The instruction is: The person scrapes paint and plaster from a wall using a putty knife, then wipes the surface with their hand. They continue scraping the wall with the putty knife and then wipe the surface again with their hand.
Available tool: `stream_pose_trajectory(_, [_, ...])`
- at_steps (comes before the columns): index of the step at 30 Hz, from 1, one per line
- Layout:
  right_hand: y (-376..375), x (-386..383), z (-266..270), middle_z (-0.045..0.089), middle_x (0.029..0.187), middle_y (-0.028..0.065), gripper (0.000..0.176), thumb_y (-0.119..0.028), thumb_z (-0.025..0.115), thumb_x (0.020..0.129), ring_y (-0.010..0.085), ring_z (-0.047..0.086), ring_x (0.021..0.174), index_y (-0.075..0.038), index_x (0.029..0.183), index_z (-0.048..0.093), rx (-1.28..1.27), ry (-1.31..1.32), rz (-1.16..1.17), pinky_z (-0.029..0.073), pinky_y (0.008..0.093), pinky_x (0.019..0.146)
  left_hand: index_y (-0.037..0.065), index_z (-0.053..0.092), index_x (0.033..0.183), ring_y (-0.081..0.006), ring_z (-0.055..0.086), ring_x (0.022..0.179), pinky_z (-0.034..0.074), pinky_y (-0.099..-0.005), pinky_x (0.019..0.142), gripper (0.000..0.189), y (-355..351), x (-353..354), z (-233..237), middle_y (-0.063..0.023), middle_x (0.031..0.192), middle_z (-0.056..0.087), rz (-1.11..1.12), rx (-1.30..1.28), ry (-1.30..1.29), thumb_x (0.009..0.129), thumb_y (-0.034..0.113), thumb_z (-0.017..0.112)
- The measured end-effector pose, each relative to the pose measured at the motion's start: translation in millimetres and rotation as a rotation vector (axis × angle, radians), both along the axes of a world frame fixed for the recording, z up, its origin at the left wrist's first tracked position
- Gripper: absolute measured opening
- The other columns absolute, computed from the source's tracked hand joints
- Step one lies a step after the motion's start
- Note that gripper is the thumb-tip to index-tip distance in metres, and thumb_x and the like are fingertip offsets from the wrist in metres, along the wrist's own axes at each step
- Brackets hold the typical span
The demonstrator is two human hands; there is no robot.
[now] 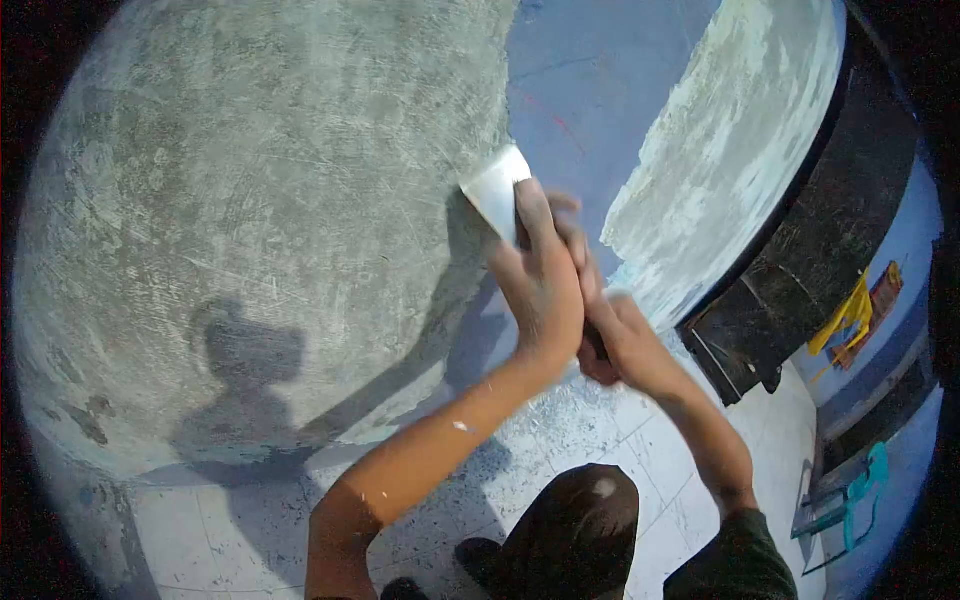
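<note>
A scraper with a wide, shiny metal blade (496, 191) is pressed to or held very close to the wall. Its blade lies at the border between bare grey plaster (300, 200) and a strip of blue paint (590, 90). My left hand (545, 290) is closed around the scraper just behind the blade, with a finger stretched along it. Lower down, my right hand (625, 340) is wrapped round the handle end, which is mostly hidden by the fingers. Both hands touch each other and look slightly blurred.
Right of the blue strip is another scraped patch (720, 130). A dark door (830, 200) stands at the right, with a yellow cloth (850, 315) and a teal chair (860, 495) beyond. Paint flakes litter the tiled floor (650, 470). My knee (580, 530) is below.
</note>
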State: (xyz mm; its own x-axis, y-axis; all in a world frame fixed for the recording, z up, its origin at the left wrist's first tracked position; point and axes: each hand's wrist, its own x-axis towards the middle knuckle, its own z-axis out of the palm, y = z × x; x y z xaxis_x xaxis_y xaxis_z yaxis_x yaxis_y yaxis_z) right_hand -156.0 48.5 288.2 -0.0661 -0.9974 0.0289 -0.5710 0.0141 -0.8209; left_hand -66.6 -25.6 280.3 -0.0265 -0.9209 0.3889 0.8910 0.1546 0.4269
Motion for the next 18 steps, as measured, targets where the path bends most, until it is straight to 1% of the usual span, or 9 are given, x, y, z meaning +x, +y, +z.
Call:
stream_pose_trajectory(2, [-17.6, 0.6, 16.5, 0.038, 0.041, -0.0003, 0.071, -0.06, 0.032, 0.095, 0.0083, 0.036, 0.036, -0.009, 0.048, 0.043, -0.023, -0.036, 0.079, 0.027, 0.0246, 0.035, 0.0, 0.05, 0.086, -0.0075, 0.038, 0.036, 0.031, -0.0235, 0.033, 0.045, -4.4, 8.1, 18.6, 0.0005, 0.054, 0.041, -0.054, 0.002, 0.091, 0.097, 0.043, 0.044])
stream_pose_trajectory(5, [-1.2, 16.1, 27.5, 0.035, 0.041, -0.001, 0.069, -0.06, 0.034, 0.095, 0.0085, 0.035, 0.035, -0.01, 0.048, 0.042, -0.007, -0.086, 0.03, 0.026, 0.0245, 0.035, 0.002, 0.049, 0.097, -0.0094, 0.041, 0.042, 0.035, -0.0238, 0.04, 0.042, 1.6, 18.1, 26.0, -0.0004, 0.06, 0.044, -0.152, -0.047, 0.112, 0.096, 0.044, 0.046])
stream_pose_trajectory(8, [19.3, 1.1, 6.5, 0.035, 0.041, -0.0005, 0.069, -0.062, 0.035, 0.093, 0.0086, 0.036, 0.036, -0.011, 0.047, 0.039, 0.162, -0.176, 0.02, 0.026, 0.0245, 0.035, 0.0, 0.051, 0.082, -0.0074, 0.039, 0.035, 0.03, -0.0237, 0.031, 0.048, 10.7, 0.2, -5.3, 0.0005, 0.053, 0.042, -0.175, 0.131, 0.096, 0.097, 0.045, 0.046])
stream_pose_trajectory(10, [9.8, 7.0, 13.3, 0.034, 0.041, -0.001, 0.069, -0.063, 0.034, 0.093, 0.0083, 0.035, 0.036, -0.01, 0.048, 0.039, 0.034, -0.021, 0.048, 0.025, 0.0243, 0.035, 0.001, 0.051, 0.087, -0.0087, 0.04, 0.036, 0.032, -0.0242, 0.034, 0.046, 1.5, 6.8, 1.7, 0.0002, 0.053, 0.042, -0.283, 0.018, 0.222, 0.097, 0.046, 0.045])
stream_pose_trajectory(12, [-8.1, 13.1, 25.9, 0.034, 0.042, -0.0014, 0.07, -0.065, 0.033, 0.093, 0.0086, 0.034, 0.035, -0.01, 0.049, 0.039, -0.093, -0.033, 0.056, 0.024, 0.0248, 0.035, 0.002, 0.05, 0.097, -0.0111, 0.041, 0.039, 0.036, -0.0266, 0.039, 0.042, -6.3, 16.6, 29.1, -0.0008, 0.057, 0.042, -0.101, -0.119, 0.093, 0.096, 0.044, 0.045])
stream_pose_trajectory(13, [-12.3, 23.6, 33.8, 0.032, 0.042, -0.0021, 0.07, -0.065, 0.033, 0.092, 0.0087, 0.032, 0.035, -0.009, 0.05, 0.04, -0.074, -0.195, 0.064, 0.023, 0.0256, 0.036, 0.002, 0.05, 0.096, -0.0104, 0.039, 0.038, 0.035, -0.0263, 0.037, 0.041, -6.6, 26.3, 41.7, -0.0009, 0.056, 0.04, -0.047, -0.15, 0.043, 0.097, 0.042, 0.044])
stream_pose_trajectory(16, [10.3, 28.0, 20.3, 0.031, 0.043, -0.0023, 0.067, -0.063, 0.036, 0.093, 0.0084, 0.031, 0.035, -0.011, 0.051, 0.038, 0.003, -0.203, -0.014, 0.021, 0.0254, 0.035, 0.001, 0.049, 0.094, -0.0095, 0.039, 0.038, 0.034, -0.0257, 0.037, 0.041, 7.3, 24.5, 23.0, -0.0006, 0.056, 0.038, -0.141, -0.054, 0.021, 0.098, 0.041, 0.044])
stream_pose_trajectory(17, [18.6, 21.9, 10.8, 0.031, 0.044, -0.002, 0.066, -0.063, 0.037, 0.093, 0.0082, 0.031, 0.035, -0.012, 0.051, 0.036, 0.093, -0.281, -0.021, 0.021, 0.0251, 0.034, 0.0, 0.049, 0.092, -0.009, 0.038, 0.037, 0.033, -0.0258, 0.036, 0.041, 10.6, 18.0, 8.1, -0.0002, 0.056, 0.039, -0.099, -0.024, 0.006, 0.098, 0.041, 0.044])
stream_pose_trajectory(18, [20.9, 20.5, 4.6, 0.03, 0.047, -0.003, 0.057, -0.057, 0.035, 0.096, 0.0067, 0.026, 0.033, -0.012, 0.061, 0.038, 0.118, -0.31, 0.032, 0.02, 0.0235, 0.033, 0.0, 0.05, 0.089, -0.0086, 0.038, 0.036, 0.032, -0.0254, 0.034, 0.042, 9.1, 18.4, 8.5, 0.0002, 0.054, 0.039, -0.092, -0.008, 0.021, 0.098, 0.04, 0.043])
